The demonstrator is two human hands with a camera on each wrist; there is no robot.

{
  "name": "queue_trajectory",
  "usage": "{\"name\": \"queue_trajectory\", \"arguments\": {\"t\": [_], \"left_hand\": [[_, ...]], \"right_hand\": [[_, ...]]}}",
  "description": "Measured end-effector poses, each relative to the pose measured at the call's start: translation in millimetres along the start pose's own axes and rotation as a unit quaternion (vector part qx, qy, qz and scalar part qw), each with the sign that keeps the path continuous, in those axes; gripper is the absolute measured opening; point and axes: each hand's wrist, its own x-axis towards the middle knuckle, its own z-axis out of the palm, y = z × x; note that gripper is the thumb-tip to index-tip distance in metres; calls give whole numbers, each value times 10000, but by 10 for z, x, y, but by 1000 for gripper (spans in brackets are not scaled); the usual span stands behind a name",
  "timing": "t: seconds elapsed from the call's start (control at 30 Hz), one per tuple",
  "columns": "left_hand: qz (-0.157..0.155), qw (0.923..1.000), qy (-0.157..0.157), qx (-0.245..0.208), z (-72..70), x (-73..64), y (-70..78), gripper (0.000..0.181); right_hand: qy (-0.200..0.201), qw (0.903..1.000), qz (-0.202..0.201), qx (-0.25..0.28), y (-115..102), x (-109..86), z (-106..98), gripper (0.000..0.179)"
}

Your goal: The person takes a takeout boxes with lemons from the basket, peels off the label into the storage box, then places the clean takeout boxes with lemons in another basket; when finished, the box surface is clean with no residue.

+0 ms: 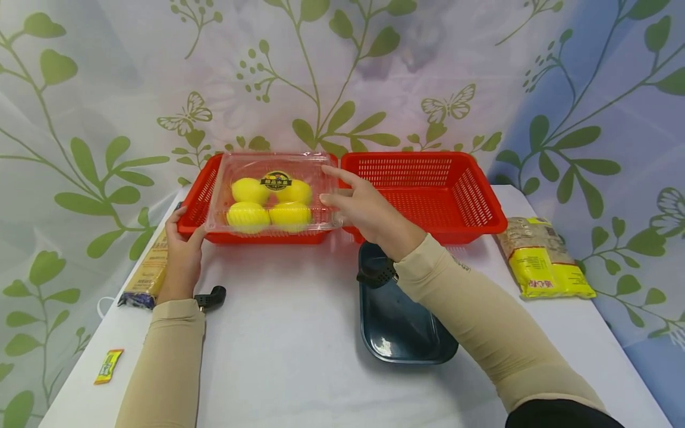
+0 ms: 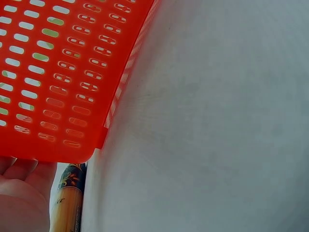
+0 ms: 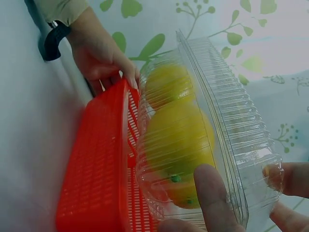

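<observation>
My right hand (image 1: 364,205) grips the right end of a clear plastic clamshell box (image 3: 231,121), thumb and fingers on opposite sides of it. Inside lie several yellow fruits (image 3: 181,133), and a black and gold label (image 1: 276,181) is on the lid. The box is tilted over the left red basket (image 1: 203,189), hiding much of its inside. At that basket's left front corner, my left hand (image 1: 184,255) holds the rim. The left wrist view shows its fingers (image 2: 21,169) against the perforated red wall.
A second red basket (image 1: 423,201) stands alongside on the right. A dark blue tray (image 1: 401,327) lies in front, partly under my right forearm. Brown packaged food (image 1: 150,267) lies at left, a yellow bag (image 1: 546,261) at right, and a small yellow-green packet (image 1: 109,366) near the left edge.
</observation>
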Motion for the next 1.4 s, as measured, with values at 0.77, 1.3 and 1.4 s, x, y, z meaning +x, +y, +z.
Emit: {"name": "queue_trajectory", "arguments": {"t": [0.77,1.3,1.4], "left_hand": [[332,9990,-81,-280,32,-46,3,78],[364,9980,-25,-517,53,-45,-6,74],[500,9961,-66,-729,43,-7,-55,74]], "right_hand": [[-491,9988,54,39,276,-640,-34,66],[-790,9968,111,4,497,-944,10,67],[-820,9964,78,-221,561,-958,19,68]]}}
